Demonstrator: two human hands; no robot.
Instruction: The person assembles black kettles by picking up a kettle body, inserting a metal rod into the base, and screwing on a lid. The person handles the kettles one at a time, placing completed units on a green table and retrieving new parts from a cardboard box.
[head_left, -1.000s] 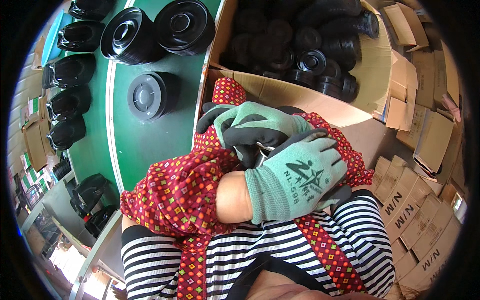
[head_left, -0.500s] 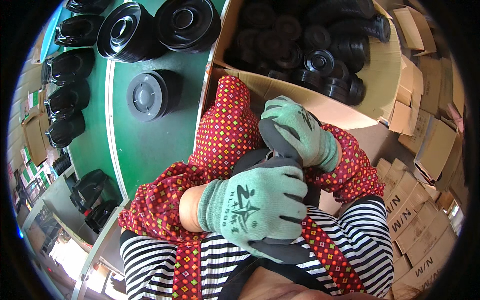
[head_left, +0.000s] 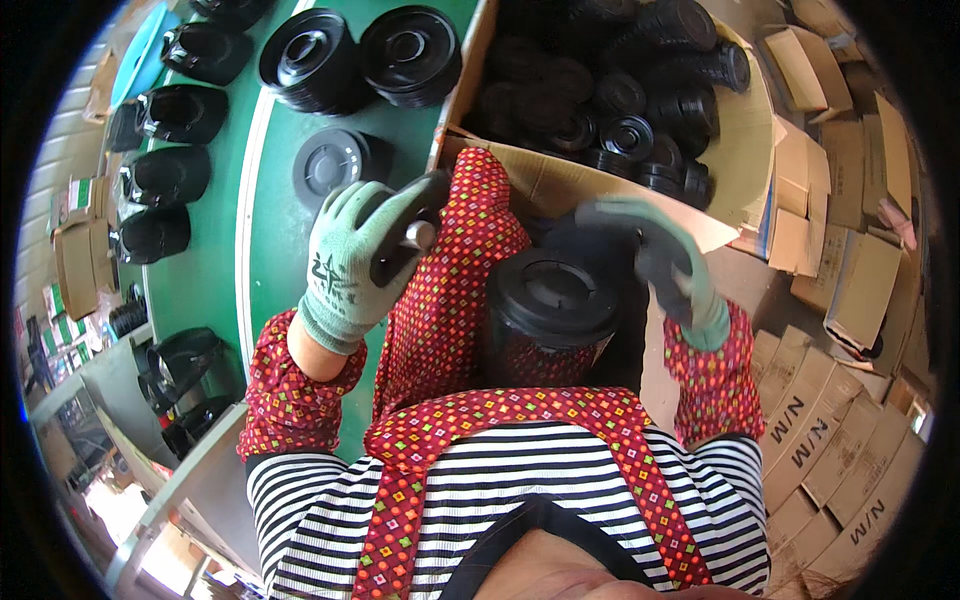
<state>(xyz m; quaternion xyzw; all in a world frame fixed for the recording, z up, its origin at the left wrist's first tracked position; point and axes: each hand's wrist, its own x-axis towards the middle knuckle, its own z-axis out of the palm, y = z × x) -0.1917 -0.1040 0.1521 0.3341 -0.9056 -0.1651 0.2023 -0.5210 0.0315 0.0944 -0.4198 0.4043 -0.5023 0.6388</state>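
My left hand (head_left: 352,262), in a green glove, is raised over the green belt (head_left: 262,250) and grips a black round part (head_left: 405,232) edge-on, with a small metal stud showing on it. My right hand (head_left: 668,268), gloved the same, curls over the far top edge of a stack of black round lids (head_left: 550,305) that stands against my red patterned apron. The lower part of the stack is hidden by the apron. The two hands are well apart.
An open cardboard box (head_left: 590,190) full of black round parts stands just beyond the stack. On the belt lie a single black disc (head_left: 330,165) and two stacks of discs (head_left: 315,60). Black housings (head_left: 170,115) line the left edge. Flat cartons (head_left: 830,440) pile up at the right.
The hands were clasped together on black parts in front of my chest. They have separated: the left has swung out left with one part, and the right now rests on the stack.
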